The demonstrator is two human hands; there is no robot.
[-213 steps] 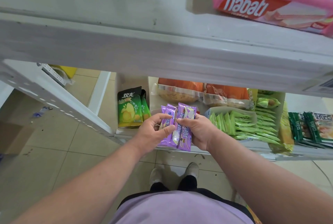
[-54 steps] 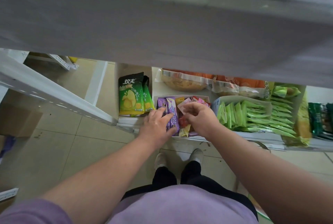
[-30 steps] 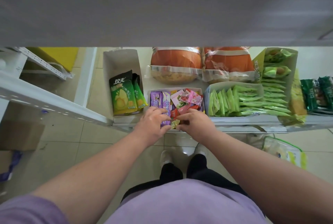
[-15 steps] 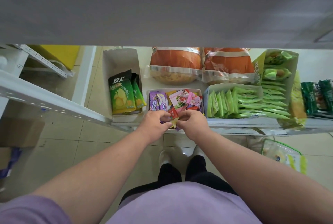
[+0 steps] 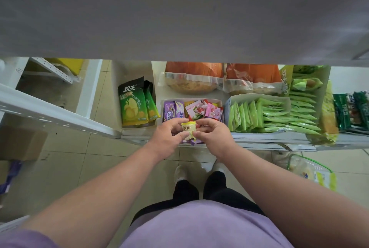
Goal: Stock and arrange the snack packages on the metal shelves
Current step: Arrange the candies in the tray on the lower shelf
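1. Over the front edge of the lower metal shelf [image 5: 259, 141], both hands meet just above the near end of a small white box [image 5: 219, 100] of mixed snacks.
2. The left hand [image 5: 167, 138] and the right hand [image 5: 212, 135] each pinch one side of a small yellow packet [image 5: 187, 129], thumbs and fingertips closed on its edges; neither grip is spread.
3. Half a second ago the fingers were down among the sweets at the box's front, with a red and yellow piece between them; now the yellow packet is lifted clear and turned label-up between the two hands.
4. A second before that, the hands were pressed into the box contents, so the change reads as one item picked out of the pile.
5. Purple packets [image 5: 173, 110] stand in the box's left part, while pink and red sweets [image 5: 207, 111] lie loose on the right.
6. Likely meaning: sorting is under way, and this packet has yet to be put in a proper spot.
7. Beside the box stand green chip bags [image 5: 132, 106] on the left and a box of green sachets [image 5: 265, 115] on the right; orange bags [image 5: 196, 76] lie behind.
8. An upper shelf [image 5: 179, 14] blocks everything further back.
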